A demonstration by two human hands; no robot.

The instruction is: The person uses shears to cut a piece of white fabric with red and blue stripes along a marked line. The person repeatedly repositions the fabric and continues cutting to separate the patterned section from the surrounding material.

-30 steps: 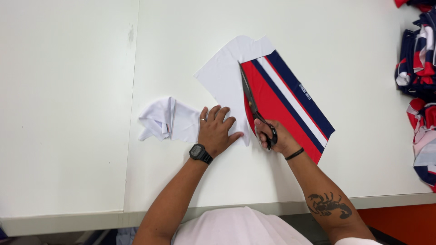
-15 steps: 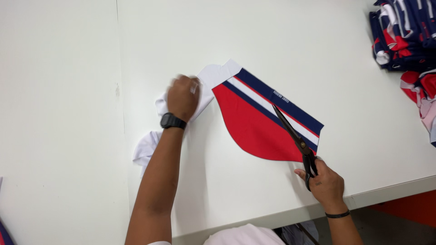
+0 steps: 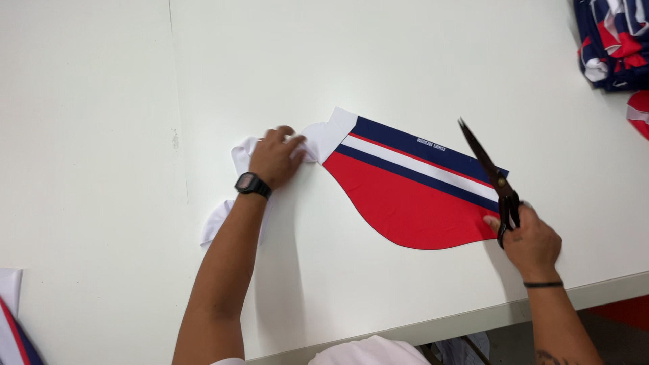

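white surface [image 3: 405, 61] carries a red, navy and white fabric panel [image 3: 412, 196]; left hand [image 3: 274, 157] fingers grip its white trimmings [image 3: 236, 176] (bunched), right hand [image 3: 531, 240] holds shut scissors [image 3: 490, 176].

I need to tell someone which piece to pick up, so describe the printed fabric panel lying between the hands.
On the white table, look to the middle of the near edge, between the left hand and the right hand holding black scissors. The fabric panel lies flat there. Unlike the crumpled white scraps, it is red with navy and white stripes and a curved lower edge.
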